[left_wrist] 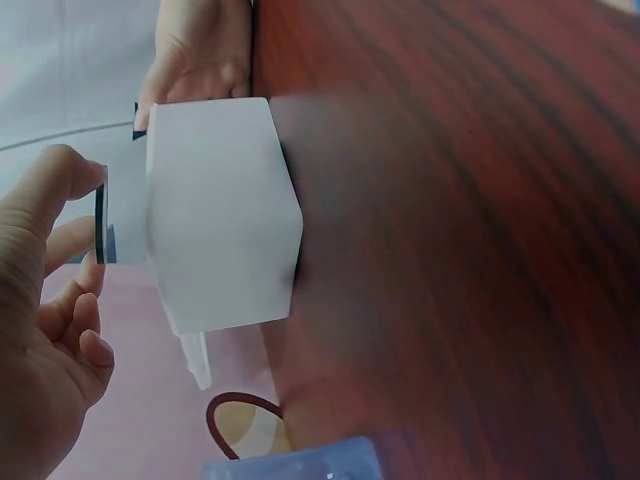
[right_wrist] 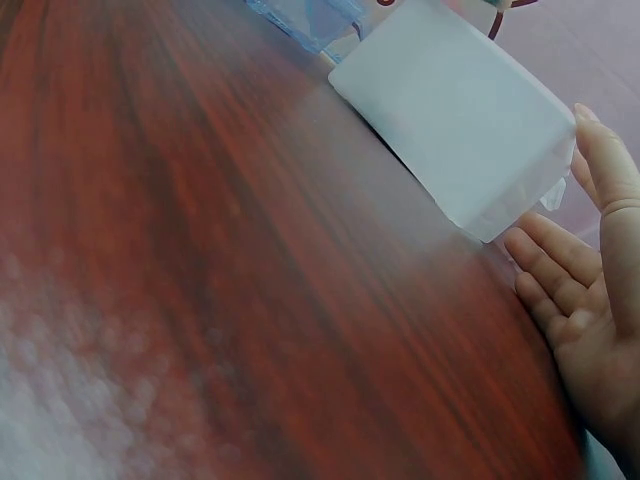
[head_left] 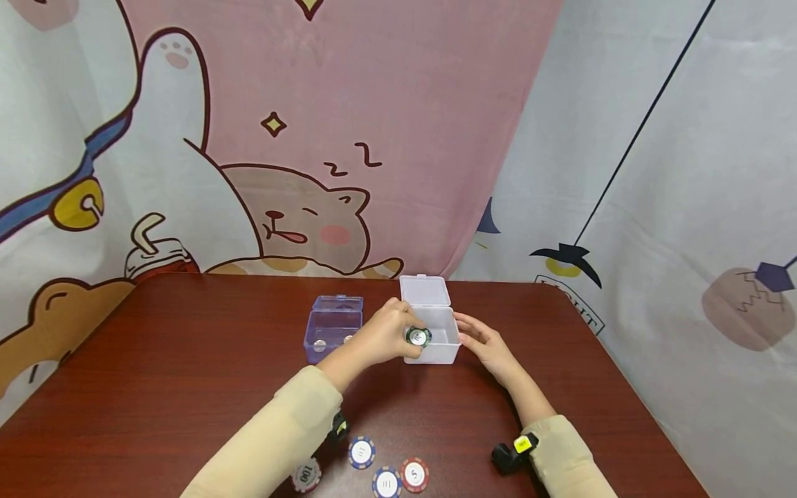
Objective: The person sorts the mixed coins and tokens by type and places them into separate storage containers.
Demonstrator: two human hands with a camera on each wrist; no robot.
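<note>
In the head view my left hand pinches a dark green-and-white poker chip above the opening of a white translucent plastic box. The left wrist view shows that chip edge-on, held between thumb and fingers, apart from the box wall. The box stands on the table with its lid tipped back. At the box's right side is my right hand, its thumb touching a corner and its fingers fairly straight in the right wrist view. Whatever lies inside the white box is mostly hidden.
Left of the white box stands an open bluish-purple clear box with small round pieces in it. Near the front edge lie blue chips, a red chip and a chip marked 100, partly under the left sleeve. A patterned curtain hangs behind.
</note>
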